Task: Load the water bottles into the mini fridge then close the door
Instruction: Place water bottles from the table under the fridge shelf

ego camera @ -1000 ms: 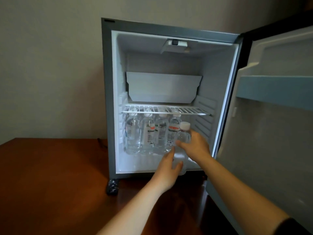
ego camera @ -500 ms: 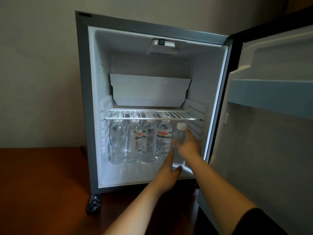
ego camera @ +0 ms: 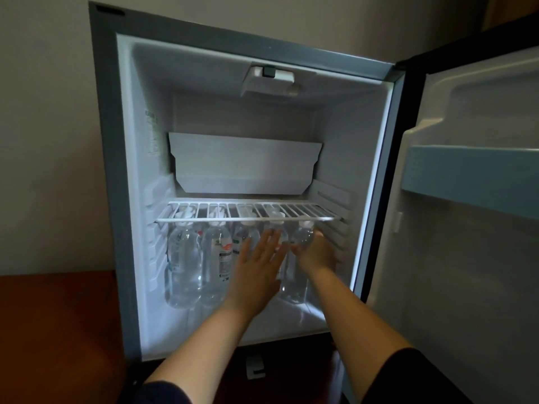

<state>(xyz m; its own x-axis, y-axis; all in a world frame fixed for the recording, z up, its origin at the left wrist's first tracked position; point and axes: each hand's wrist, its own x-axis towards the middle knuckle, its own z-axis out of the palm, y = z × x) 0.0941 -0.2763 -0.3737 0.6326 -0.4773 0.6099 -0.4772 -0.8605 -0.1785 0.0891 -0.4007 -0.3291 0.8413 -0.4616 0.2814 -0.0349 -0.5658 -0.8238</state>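
Fifth bottle [ego camera: 302, 239] now set back in line under the wire shelf [ego camera: 248, 219], mini fridge [ego camera: 116, 170] open, four other bottles [ego camera: 214, 258] upright on its floor at left, left hand [ego camera: 258, 269] flat before them with fingers [ego camera: 267, 243] spread, right hand [ego camera: 316, 256] curled round the fifth bottle, door [ego camera: 466, 272] wide open.

Five water bottles [ego camera: 183, 266], one mini fridge [ego camera: 110, 170], one wire shelf [ego camera: 248, 219], a left hand [ego camera: 256, 268], a right hand [ego camera: 318, 255].
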